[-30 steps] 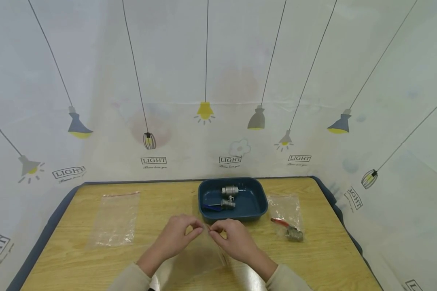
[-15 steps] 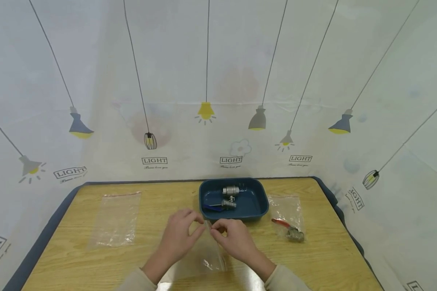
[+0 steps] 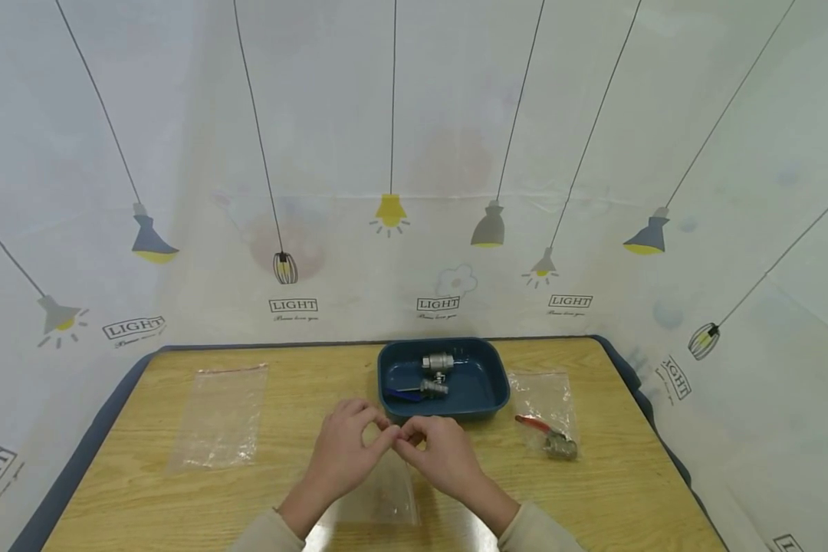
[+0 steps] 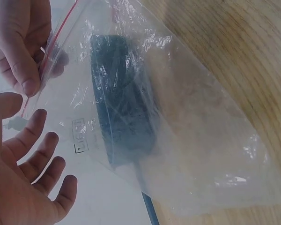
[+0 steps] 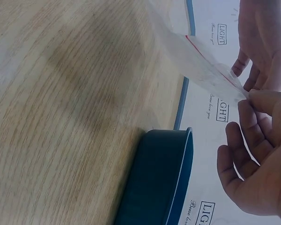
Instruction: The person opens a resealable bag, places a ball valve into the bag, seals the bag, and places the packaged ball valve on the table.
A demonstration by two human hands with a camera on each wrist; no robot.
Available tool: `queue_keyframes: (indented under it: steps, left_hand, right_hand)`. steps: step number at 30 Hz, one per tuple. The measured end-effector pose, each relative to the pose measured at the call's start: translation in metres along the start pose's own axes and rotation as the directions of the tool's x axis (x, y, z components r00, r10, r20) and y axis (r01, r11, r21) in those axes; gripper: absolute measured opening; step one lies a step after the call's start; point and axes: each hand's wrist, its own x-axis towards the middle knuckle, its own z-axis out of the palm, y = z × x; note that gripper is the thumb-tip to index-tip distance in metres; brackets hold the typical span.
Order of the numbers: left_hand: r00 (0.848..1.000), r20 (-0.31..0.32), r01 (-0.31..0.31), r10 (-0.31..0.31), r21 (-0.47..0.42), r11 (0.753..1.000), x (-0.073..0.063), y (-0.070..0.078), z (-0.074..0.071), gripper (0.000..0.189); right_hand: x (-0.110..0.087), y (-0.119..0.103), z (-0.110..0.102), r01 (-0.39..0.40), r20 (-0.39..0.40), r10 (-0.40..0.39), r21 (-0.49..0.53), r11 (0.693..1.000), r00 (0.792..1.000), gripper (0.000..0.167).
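A clear zip-lock bag (image 3: 379,494) with a red seal strip hangs below both hands, its lower part over the table. My right hand (image 3: 448,456) pinches its top edge between thumb and forefinger, as the right wrist view shows at the bag's corner. Close against those fingertips, my left hand (image 3: 348,452) has thumb and forefinger at the same edge. In the left wrist view, the other fingers of the left hand (image 4: 28,183) are spread and loosely bent. Nothing shows inside this bag. Just behind the hands stands a blue tray (image 3: 479,406).
Inside the tray lie a metal ball valve (image 3: 438,362) and a second valve with a blue lever (image 3: 407,395). To the right, another clear bag (image 3: 541,387) lies with a red-handled valve (image 3: 559,445). A flat clear bag (image 3: 224,418) rests on the table (image 3: 138,491) at left.
The left thumb and forefinger spread slightly apart, then came in to the right hand's fingertips. The bag's lower edge has swung a little. The right hand stays almost in place.
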Motion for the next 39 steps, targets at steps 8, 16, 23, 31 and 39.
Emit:
queue_keyframes:
  steps: [8, 16, 23, 31, 39]
  left_hand:
    - [1.0, -0.022, -0.007, 0.006, -0.006, 1.0, 0.0004, -0.0022, 0.0043, 0.009]
    - [1.0, -0.008, 0.008, -0.008, -0.011, 1.0, 0.0012, -0.0011, 0.0028, 0.01]
    - [1.0, 0.005, -0.003, 0.004, -0.024, 1.0, 0.0, 0.0006, 0.0038, 0.01]
    - [1.0, -0.004, 0.03, -0.03, -0.057, 0.998, -0.0002, 0.0013, 0.0054, 0.012]
    - [0.998, 0.031, 0.055, -0.054, -0.037, 0.998, -0.0005, 0.0004, 0.0055, 0.016]
  right_hand:
    - [0.0005, -0.0021, 0.0003, -0.009, 0.014, 0.009, -0.001, 1.0, 1.0, 0.018]
    - [0.0003, -0.0016, 0.0007, -0.012, 0.026, 0.011, 0.036, 0.999, 1.0, 0.014]
    - [0.001, -0.0043, 0.0018, -0.028, 0.026, 0.027, 0.048, 0.998, 0.999, 0.01]
    - [0.0004, -0.0051, 0.0032, -0.045, 0.033, 0.044, 0.038, 0.998, 0.998, 0.012]
    - [0.0001, -0.0037, 0.0047, -0.016, -0.002, 0.016, -0.024, 1.0, 1.0, 0.013]
